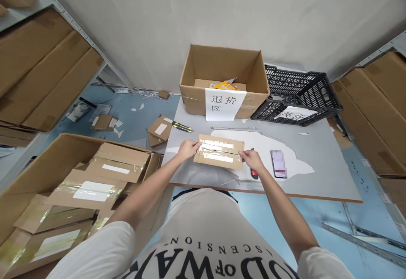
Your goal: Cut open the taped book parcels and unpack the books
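A flat taped cardboard parcel (218, 165) with white label strips is held level over the near part of the table. My left hand (187, 149) pinches its left edge, thumb on top. On the opposite edge, my right hand (252, 159) grips it the same way. Just below the right hand a red and black utility knife (254, 174) lies on the table, partly hidden by the hand. To its right is a phone (278, 164) with a lit, partly blurred screen. A yellow and black box cutter (182, 127) rests near the table's left edge.
An open cardboard box (193, 101) with a paper sign and an orange packet (226, 85) inside stands at the back. Beside it is a black plastic crate (317, 88). A large carton (71, 139) full of parcels stands at left. Shelves with boxes flank both sides.
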Demonstrator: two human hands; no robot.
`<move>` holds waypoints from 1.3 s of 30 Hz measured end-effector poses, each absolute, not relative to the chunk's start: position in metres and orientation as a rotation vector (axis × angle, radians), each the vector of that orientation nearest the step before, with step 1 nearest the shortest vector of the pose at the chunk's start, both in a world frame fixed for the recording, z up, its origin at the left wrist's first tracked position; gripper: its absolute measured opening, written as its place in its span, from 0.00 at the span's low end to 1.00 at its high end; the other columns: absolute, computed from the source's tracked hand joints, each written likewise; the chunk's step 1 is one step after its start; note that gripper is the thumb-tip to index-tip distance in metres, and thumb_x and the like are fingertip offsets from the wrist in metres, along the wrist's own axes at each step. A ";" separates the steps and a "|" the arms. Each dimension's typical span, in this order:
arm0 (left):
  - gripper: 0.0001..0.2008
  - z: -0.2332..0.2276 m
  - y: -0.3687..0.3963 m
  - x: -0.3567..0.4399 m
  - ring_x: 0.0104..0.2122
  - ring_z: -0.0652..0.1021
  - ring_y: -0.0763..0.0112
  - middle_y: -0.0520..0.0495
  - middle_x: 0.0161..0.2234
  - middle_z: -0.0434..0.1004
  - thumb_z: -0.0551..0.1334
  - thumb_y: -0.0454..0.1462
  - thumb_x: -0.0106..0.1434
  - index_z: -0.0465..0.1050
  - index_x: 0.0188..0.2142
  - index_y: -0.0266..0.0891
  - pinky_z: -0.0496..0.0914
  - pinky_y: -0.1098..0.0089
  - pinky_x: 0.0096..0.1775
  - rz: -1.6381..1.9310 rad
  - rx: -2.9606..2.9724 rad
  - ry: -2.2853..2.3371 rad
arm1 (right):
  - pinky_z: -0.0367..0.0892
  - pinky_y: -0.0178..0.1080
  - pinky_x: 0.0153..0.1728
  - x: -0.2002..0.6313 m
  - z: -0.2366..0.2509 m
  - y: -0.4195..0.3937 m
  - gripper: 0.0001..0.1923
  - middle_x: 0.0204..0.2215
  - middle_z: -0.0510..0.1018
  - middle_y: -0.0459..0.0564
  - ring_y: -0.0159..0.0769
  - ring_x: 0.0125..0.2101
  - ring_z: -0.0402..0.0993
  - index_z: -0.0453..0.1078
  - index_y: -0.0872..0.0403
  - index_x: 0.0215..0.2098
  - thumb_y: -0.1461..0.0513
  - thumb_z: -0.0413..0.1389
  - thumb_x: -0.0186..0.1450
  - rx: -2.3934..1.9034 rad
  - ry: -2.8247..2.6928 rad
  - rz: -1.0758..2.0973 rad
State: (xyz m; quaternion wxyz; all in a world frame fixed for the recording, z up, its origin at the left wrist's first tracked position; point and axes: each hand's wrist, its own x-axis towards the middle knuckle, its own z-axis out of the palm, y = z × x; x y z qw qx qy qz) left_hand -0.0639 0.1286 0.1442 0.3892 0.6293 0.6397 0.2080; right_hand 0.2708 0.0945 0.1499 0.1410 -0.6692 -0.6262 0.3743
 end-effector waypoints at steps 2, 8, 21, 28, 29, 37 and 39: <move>0.25 0.134 0.131 -0.063 0.23 0.70 0.71 0.52 0.14 0.68 0.58 0.55 0.54 0.78 0.24 0.35 0.58 0.74 0.26 0.529 1.534 1.609 | 0.65 0.37 0.33 0.270 0.143 0.097 0.24 0.18 0.77 0.47 0.38 0.26 0.76 0.72 0.52 0.20 0.46 0.47 0.61 -1.975 -1.810 1.100; 0.27 0.107 0.129 -0.070 0.35 0.77 0.63 0.46 0.34 0.81 0.58 0.55 0.52 0.79 0.37 0.35 0.67 0.71 0.35 0.583 1.400 1.485 | 0.68 0.37 0.33 0.271 0.129 0.099 0.22 0.21 0.79 0.47 0.39 0.27 0.78 0.75 0.52 0.24 0.46 0.50 0.59 -1.920 -1.611 1.235; 0.34 0.081 0.091 -0.094 0.52 0.72 0.54 0.40 0.52 0.71 0.64 0.51 0.50 0.70 0.52 0.34 0.63 0.58 0.55 0.705 1.255 1.378 | 0.66 0.50 0.52 0.295 0.074 0.048 0.29 0.49 0.74 0.57 0.44 0.47 0.74 0.62 0.56 0.58 0.51 0.51 0.62 -1.705 -1.357 1.186; 0.24 0.069 0.054 -0.084 0.47 0.75 0.53 0.45 0.49 0.75 0.59 0.48 0.57 0.72 0.50 0.38 0.70 0.60 0.46 0.589 1.539 1.377 | 0.65 0.49 0.51 0.272 0.059 0.020 0.27 0.51 0.74 0.52 0.46 0.48 0.72 0.64 0.51 0.56 0.54 0.55 0.59 -1.706 -1.583 1.102; 0.23 0.069 0.054 -0.081 0.47 0.75 0.53 0.45 0.47 0.76 0.57 0.48 0.58 0.73 0.49 0.38 0.70 0.61 0.45 0.604 1.543 1.377 | 0.65 0.48 0.51 0.268 0.060 0.021 0.25 0.49 0.75 0.52 0.46 0.47 0.73 0.66 0.52 0.54 0.54 0.54 0.60 -1.709 -1.580 1.089; 0.23 0.105 0.081 -0.079 0.42 0.77 0.58 0.46 0.47 0.76 0.54 0.47 0.61 0.71 0.52 0.39 0.68 0.66 0.44 0.606 1.656 1.457 | 0.68 0.43 0.45 0.269 0.096 0.046 0.23 0.41 0.80 0.51 0.46 0.43 0.75 0.72 0.54 0.48 0.50 0.50 0.62 -1.751 -1.670 1.117; 0.24 0.117 0.094 -0.078 0.41 0.77 0.57 0.46 0.46 0.77 0.54 0.48 0.61 0.72 0.51 0.39 0.68 0.67 0.43 0.613 1.681 1.483 | 0.69 0.44 0.42 0.273 0.108 0.059 0.23 0.37 0.81 0.49 0.46 0.40 0.75 0.73 0.53 0.46 0.49 0.48 0.62 -1.812 -1.712 1.085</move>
